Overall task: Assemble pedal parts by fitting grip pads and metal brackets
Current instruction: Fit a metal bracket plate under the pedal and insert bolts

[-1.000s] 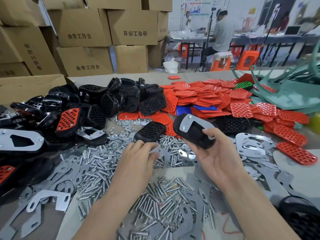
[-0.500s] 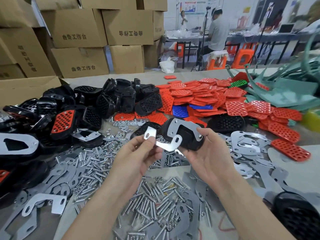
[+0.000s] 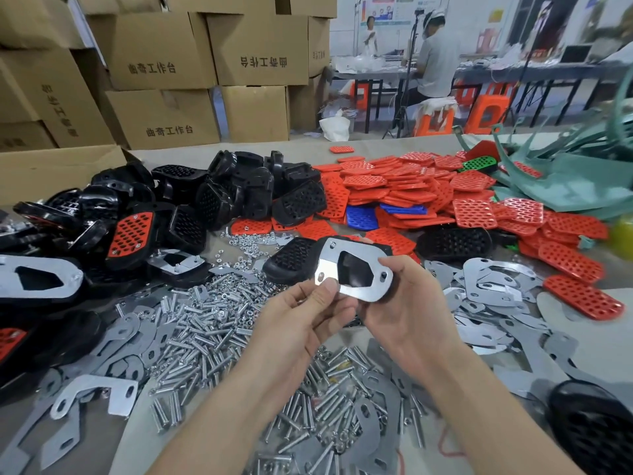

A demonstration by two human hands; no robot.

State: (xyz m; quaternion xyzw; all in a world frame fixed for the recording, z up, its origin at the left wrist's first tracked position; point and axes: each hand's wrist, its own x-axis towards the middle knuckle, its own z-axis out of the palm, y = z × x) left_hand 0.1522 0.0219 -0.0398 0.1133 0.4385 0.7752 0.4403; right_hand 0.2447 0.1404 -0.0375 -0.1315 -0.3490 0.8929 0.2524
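bracket [image 3: 358, 291] laid on back of black pedal [image 3: 352, 270], held above loose bolts [image 3: 205, 323]. Right hand [image 3: 407, 303] grips pedal, left hand [image 3: 301, 323] pinches bracket corner. No bolts visible in it yet; red pads [image 3: 411, 190] pile waiting. Early in this unit, I'd say.

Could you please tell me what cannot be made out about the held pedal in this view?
Head view:
Held pedal: tread face turned away, behind the metal bracket.
Bracket's lower left corner: covered by the left hand thumb.
Second black pedal, bottom right: cut off by the frame edge.
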